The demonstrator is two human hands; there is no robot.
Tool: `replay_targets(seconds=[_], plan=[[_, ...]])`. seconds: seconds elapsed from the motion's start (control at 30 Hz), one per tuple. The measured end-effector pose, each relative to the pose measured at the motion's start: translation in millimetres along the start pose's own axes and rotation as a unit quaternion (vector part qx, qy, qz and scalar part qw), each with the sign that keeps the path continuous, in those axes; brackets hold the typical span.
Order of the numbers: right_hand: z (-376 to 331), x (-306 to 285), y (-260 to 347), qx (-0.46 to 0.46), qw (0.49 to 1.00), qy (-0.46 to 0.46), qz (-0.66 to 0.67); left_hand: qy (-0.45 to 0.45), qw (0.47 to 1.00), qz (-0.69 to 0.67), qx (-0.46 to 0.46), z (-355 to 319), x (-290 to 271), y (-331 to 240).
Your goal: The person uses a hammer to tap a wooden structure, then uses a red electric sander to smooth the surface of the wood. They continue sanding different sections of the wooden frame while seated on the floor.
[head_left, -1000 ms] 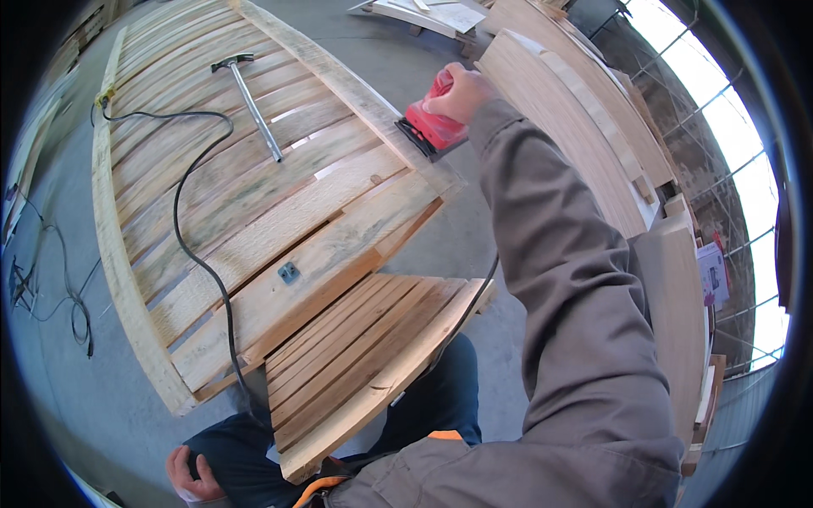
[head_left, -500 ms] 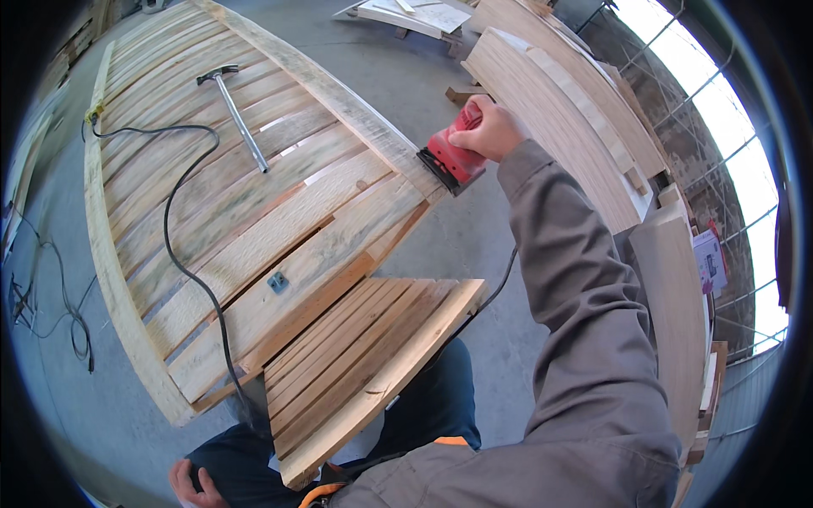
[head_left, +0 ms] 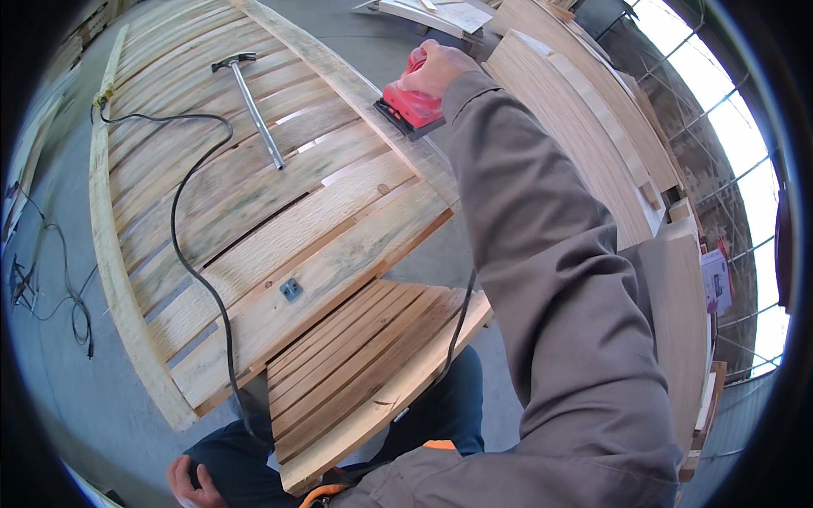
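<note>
My right hand (head_left: 439,69) is closed around a red electric sander (head_left: 410,107). The sander's dark base rests on the right-hand rail (head_left: 326,61) of a large slatted wooden frame (head_left: 292,216). Low at the left, my left hand (head_left: 191,484) lies over my knee, fingers apart and nothing in them. A claw hammer (head_left: 254,110) with a metal handle lies across the slats. Nearer to me, a small metal fitting (head_left: 290,289) sits on a slat. In front of my lap, a smaller slatted wooden piece (head_left: 339,356) adjoins the frame's near end.
A black cord (head_left: 175,212) loops over the frame's left part and drops by my knee. More cord (head_left: 76,313) lies on the floor at the left. Long wooden boards (head_left: 567,127) are stacked at the right, with a printed box (head_left: 716,279) beyond. White panels (head_left: 432,17) lie at the back.
My right hand has moved the sander away from me and leftward along the rail, from its near corner. The cord beside my arm has shifted left. My left hand stays on my knee.
</note>
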State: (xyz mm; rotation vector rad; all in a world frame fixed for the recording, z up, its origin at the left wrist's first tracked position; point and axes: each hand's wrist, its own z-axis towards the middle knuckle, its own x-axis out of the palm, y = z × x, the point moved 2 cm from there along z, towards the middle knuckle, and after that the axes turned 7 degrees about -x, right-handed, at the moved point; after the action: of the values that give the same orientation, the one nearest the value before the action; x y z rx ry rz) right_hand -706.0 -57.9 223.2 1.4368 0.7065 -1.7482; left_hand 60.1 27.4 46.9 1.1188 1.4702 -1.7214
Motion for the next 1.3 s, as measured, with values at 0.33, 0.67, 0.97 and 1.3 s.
replay_targets(seconds=[0.33, 0.67, 0.97, 1.3], plan=[[-103.0, -17.8, -25.7, -0.026, 0.999, -0.019, 0.026, -0.031, 0.999, -0.028, 0.023, -8.0, -1.5, 16.1], [-140.3, -17.2, -56.9, -0.018, 0.999, 0.014, 0.027, -0.062, 0.996, -0.039, 0.043, -12.1, -2.4, 27.0], [-33.4, 7.4, 9.1, -0.041, 0.999, 0.008, 0.028, -0.039, 0.998, -0.031, 0.035, -3.6, -0.5, 13.3], [-33.4, -6.5, 8.0, -0.015, 1.000, 0.002, -0.010, 0.002, 0.999, -0.042, -0.010, 2.0, -3.8, -7.1]])
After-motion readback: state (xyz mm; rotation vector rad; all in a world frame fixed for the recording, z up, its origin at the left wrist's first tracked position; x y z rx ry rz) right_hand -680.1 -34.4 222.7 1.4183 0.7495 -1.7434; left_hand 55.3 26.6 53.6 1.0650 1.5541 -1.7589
